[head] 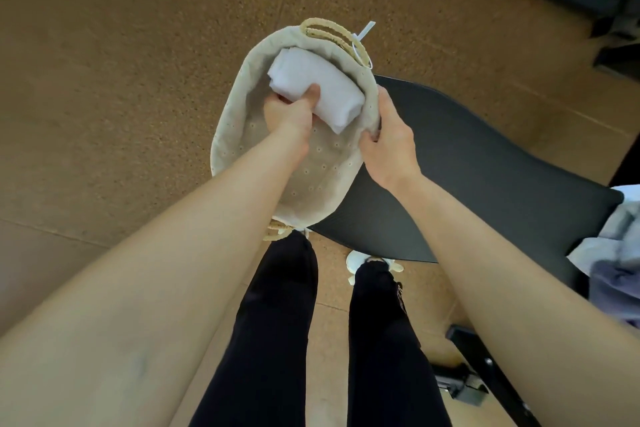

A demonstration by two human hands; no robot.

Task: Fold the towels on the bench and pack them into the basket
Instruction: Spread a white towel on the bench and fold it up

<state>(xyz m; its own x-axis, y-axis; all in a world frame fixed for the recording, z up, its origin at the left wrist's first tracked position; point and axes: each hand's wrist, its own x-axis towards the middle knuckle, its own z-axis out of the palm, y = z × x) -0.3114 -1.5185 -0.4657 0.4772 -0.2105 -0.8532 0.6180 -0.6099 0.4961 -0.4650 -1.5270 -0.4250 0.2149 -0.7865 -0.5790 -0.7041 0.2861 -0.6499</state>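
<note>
Cork floor, black bench (467, 167), lined basket (228, 136) at its end.
Left hand (289, 115) grips the folded white towel (322, 87); right hand (388, 139) pinches the rim; a loose grip may unfold it.

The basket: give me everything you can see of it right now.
The basket is oval with a beige fabric liner dotted with small eyelet holes, and woven straw handles at its far and near ends; a white tag hangs by the far handle. It sits at the end of the black bench. A folded white towel lies inside at the far end, gripped by the left hand. The right hand pinches the liner's right rim.
</note>
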